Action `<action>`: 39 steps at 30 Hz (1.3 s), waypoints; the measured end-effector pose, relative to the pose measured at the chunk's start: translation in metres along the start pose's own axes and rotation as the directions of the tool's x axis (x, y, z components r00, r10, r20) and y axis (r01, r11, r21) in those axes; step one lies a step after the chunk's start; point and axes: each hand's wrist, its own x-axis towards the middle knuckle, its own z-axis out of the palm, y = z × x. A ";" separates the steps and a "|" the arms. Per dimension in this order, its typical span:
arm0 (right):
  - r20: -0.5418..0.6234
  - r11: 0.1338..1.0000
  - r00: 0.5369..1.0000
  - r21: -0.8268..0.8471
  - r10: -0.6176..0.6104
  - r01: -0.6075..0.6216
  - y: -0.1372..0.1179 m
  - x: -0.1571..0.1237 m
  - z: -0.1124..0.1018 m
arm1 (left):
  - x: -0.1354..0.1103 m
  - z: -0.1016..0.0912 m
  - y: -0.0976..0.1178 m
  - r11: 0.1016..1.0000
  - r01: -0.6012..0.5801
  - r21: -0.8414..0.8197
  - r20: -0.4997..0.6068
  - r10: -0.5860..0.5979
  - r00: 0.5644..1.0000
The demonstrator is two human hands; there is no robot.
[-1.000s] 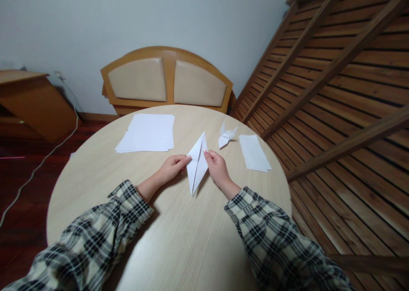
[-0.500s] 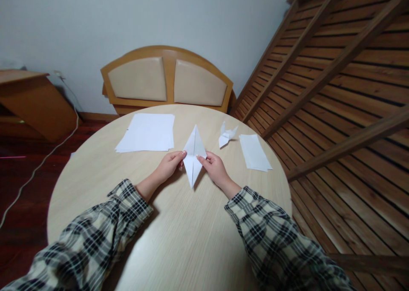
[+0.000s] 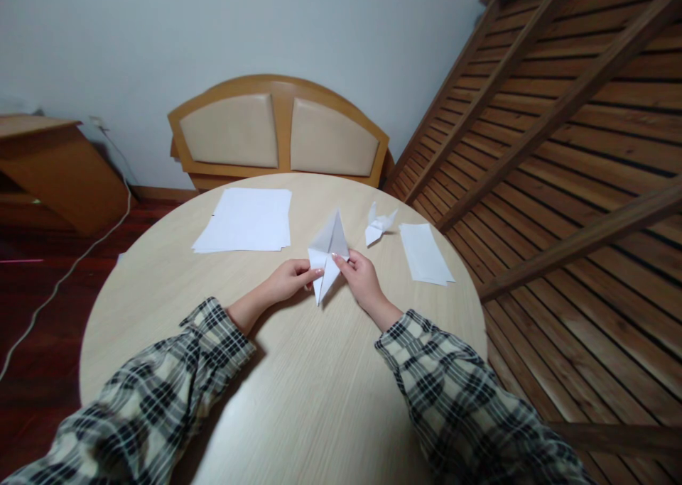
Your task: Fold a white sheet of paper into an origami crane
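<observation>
Between my hands is a folded white paper point(image 3: 329, 241), a diamond-like origami shape with a pointed top and bottom, held just above the table. My left hand point(image 3: 294, 279) pinches its lower left edge, thumb on the front near the bottom point. My right hand point(image 3: 362, 275) grips the right corner, with the thumb pressed on the front by the centre. The fingers behind the paper are partly hidden. A finished-looking white origami crane point(image 3: 377, 226) stands beyond my right hand.
On the round wooden table point(image 3: 298, 400), a stack of white paper sheets point(image 3: 250, 219) lies back left. Narrower white paper pieces point(image 3: 425, 253) lie at the right. A padded headboard point(image 3: 282, 126) stands behind; slatted wooden panels point(image 3: 575, 151) lean at the right.
My left hand has slid from the left corner down to the lower left edge. The paper has tilted, its top point shifting right and its upper part folding slightly out of flat.
</observation>
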 end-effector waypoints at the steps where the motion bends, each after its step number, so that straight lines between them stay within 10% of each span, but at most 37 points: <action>1: 0.003 1.000 1.000 0.009 -0.001 0.001 -0.001 0.000 0.000 | 0.000 0.000 0.000 1.000 -0.003 -0.008 -0.012 0.003 1.000; 13: 0.068 1.000 0.997 0.007 0.028 -0.029 -0.009 -0.006 0.000 | 0.001 0.002 0.001 0.997 -0.072 0.003 -0.088 0.072 0.993; 39: -0.168 0.999 0.986 0.035 -0.016 0.022 0.007 0.003 -0.005 | -0.003 -0.009 0.003 0.987 0.040 0.158 0.210 -0.073 0.975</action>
